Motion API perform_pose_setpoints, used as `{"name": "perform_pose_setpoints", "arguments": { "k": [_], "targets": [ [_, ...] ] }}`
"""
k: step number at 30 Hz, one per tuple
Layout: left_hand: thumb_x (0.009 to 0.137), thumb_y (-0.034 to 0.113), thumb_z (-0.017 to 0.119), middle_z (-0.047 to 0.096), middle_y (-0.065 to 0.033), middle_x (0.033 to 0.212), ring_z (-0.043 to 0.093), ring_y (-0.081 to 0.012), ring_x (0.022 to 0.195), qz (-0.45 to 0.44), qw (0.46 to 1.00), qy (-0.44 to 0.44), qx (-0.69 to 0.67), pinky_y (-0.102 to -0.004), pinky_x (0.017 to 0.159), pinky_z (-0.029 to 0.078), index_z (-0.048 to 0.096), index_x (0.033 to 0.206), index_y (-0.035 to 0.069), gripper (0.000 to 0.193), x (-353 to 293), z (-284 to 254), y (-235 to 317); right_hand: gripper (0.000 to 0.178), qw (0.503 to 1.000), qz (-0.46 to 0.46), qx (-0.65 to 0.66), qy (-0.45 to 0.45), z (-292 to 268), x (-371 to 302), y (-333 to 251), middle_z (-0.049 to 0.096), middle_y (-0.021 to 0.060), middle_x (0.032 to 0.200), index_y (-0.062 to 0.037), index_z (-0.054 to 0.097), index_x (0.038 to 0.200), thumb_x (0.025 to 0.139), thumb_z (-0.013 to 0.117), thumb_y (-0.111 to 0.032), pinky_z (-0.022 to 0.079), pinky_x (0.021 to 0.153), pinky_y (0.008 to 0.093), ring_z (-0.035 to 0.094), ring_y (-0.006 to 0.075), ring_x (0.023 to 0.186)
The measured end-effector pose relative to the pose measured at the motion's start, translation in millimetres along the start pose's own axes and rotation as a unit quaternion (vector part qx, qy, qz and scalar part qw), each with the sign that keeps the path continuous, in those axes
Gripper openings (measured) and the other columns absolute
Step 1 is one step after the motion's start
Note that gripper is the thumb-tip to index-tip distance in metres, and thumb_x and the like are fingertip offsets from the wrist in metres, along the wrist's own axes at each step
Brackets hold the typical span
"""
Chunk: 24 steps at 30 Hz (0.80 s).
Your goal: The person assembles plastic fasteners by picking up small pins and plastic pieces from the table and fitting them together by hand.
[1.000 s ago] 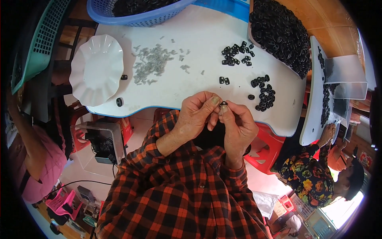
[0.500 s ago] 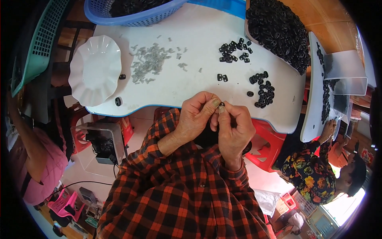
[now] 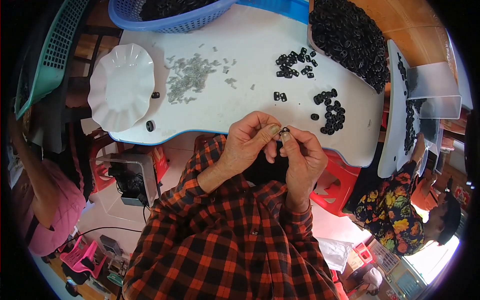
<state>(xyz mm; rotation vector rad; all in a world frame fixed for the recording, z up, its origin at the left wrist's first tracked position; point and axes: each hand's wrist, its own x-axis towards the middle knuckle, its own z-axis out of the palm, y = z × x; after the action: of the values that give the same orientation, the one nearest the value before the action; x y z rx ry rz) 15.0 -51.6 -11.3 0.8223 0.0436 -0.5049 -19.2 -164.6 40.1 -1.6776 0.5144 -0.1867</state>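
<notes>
My left hand (image 3: 248, 138) and my right hand (image 3: 304, 160) meet just off the table's near edge. A small black cord lock part (image 3: 284, 130) is pinched between the thumbs and fingers of both; my fingers hide most of it. Two squarish black pieces with holes (image 3: 280, 97) lie on the table just beyond my hands. To their right is a cluster of rounded two-hole black pieces (image 3: 337, 118), and farther off a group of squarish ones (image 3: 287, 65). Left of centre spreads a pile of tiny grey pieces (image 3: 189, 80) that look like springs.
A white scalloped plate (image 3: 120, 85) stands at the table's left, with two loose black pieces beside it. A blue basket (image 3: 175, 22) and a heaped tray of black pieces (image 3: 345, 42) are at the far side. People sit left and right; red stools (image 3: 334, 182) stand under the table.
My right hand has shifted slightly right and down, and more of the black part shows between my thumbs. The co-worker's hand at right has moved.
</notes>
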Motion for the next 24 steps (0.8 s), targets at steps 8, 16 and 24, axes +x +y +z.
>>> {"name": "perform_pose_setpoints", "arguments": {
  "k": [8, 16, 24],
  "targets": [
    [0.097, 0.011, 0.046, 0.053, -0.0015, 0.066, 0.048, -0.0044, 0.047, 0.050, 0.988, 0.012, 0.142, -0.0189, 0.041, 0.041, 0.050, 0.093, -0.001, 0.013, -2.7, 2.2, 1.7, 0.010, 0.999, 0.007, -0.029, -0.012, 0.2, -4.2, -1.1, 0.063, 0.0007, 0.078, 0.0008, 0.064, 0.094, 0.085, 0.064, -0.002, 0.043, 0.060, 0.0167, 0.053, 0.0039, 0.067],
    [0.097, 0.012, 0.046, 0.052, -0.0005, 0.061, 0.046, -0.0038, 0.045, 0.060, 0.980, 0.020, 0.190, -0.0187, 0.040, 0.038, 0.050, 0.090, 0.000, 0.014, -3.0, 3.4, -0.1, 0.012, 0.996, -0.084, -0.016, -0.006, 4.7, -8.1, 6.8, 0.058, 0.0015, 0.078, 0.0028, 0.064, 0.095, 0.084, 0.062, 0.005, 0.042, 0.058, 0.0168, 0.051, 0.0047, 0.065],
    [0.097, 0.015, 0.047, 0.053, -0.0003, 0.065, 0.047, -0.0048, 0.048, 0.049, 0.987, 0.016, 0.150, -0.0192, 0.042, 0.040, 0.049, 0.090, 0.001, 0.016, -2.4, 1.8, 0.9, 0.008, 0.993, -0.115, -0.007, -0.025, 13.4, -4.5, 4.0, 0.058, 0.0046, 0.074, 0.0038, 0.058, 0.094, 0.086, 0.058, 0.006, 0.044, 0.050, 0.0201, 0.054, 0.0071, 0.058]
  ]
}}
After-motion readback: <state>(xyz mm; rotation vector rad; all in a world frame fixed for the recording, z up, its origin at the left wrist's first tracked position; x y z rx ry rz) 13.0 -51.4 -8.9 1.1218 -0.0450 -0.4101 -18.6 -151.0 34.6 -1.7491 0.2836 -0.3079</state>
